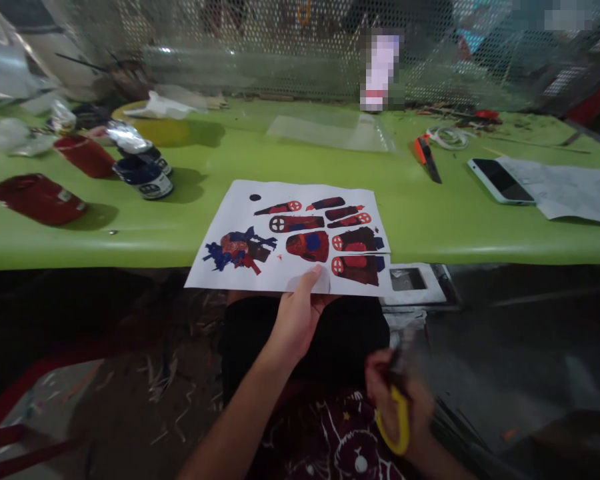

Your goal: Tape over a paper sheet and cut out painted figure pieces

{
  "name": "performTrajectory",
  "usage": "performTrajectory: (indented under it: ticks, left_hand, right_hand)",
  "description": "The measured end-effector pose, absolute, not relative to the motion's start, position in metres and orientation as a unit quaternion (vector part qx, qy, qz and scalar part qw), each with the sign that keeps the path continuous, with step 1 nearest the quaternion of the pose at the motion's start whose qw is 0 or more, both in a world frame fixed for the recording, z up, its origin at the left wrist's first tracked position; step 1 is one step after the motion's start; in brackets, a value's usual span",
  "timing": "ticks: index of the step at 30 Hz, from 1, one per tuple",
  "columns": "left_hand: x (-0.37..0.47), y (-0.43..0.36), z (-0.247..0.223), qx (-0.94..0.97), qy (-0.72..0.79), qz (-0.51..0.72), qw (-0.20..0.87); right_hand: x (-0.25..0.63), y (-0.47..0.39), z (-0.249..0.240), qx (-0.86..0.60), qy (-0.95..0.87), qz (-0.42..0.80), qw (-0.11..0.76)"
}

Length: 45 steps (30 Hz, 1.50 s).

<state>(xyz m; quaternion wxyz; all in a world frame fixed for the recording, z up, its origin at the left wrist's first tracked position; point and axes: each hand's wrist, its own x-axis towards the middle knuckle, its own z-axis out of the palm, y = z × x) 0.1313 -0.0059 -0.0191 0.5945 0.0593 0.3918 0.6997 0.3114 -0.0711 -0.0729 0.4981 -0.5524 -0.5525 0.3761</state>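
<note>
My left hand (300, 317) pinches the near edge of a white paper sheet (240, 220), thumb on top, the sheet level over the table's front edge. Red, black and blue painted shapes (307, 247) cover much of it. A short slit runs in from its right edge between two of the shapes. Below and to the right, in front of my lap, my right hand (403, 400) is closed around yellow-handled scissors (399, 423); motion blurs their blades.
On the green table (210, 163) stand red jars (40, 199), dark blue jars (144, 177) and a yellow bowl (155, 128) at left. An orange cutter (427, 157), phone (501, 180), coiled cord (449, 138) and papers (575, 187) lie at right. Mesh (260, 40) rises behind.
</note>
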Motion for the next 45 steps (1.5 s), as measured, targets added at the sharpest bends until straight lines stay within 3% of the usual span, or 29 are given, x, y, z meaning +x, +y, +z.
performTrajectory:
  ticks: [5,12,18,29,45]
  left_hand:
    - [0.13,-0.01,-0.022,0.073,0.387,0.705,0.59]
    - [0.13,-0.009,-0.022,0.102,0.448,0.677,0.575]
    - [0.125,-0.012,-0.021,0.144,0.513,0.665,0.524]
    - [0.13,-0.012,-0.018,0.125,0.476,0.692,0.527]
    - [0.134,-0.011,-0.021,0.083,0.497,0.68,0.533]
  right_hand:
    - [0.311,-0.027,-0.055,-0.558,-0.444,0.35,0.608]
    - [0.271,0.001,-0.033,-0.52,-0.349,0.431,0.65]
    - [0.279,0.0,-0.035,-0.533,-0.4,0.415,0.62]
    - [0.299,-0.003,-0.03,-0.541,-0.538,0.331,0.555]
    - [0.297,-0.018,-0.047,-0.52,-0.538,0.382,0.542]
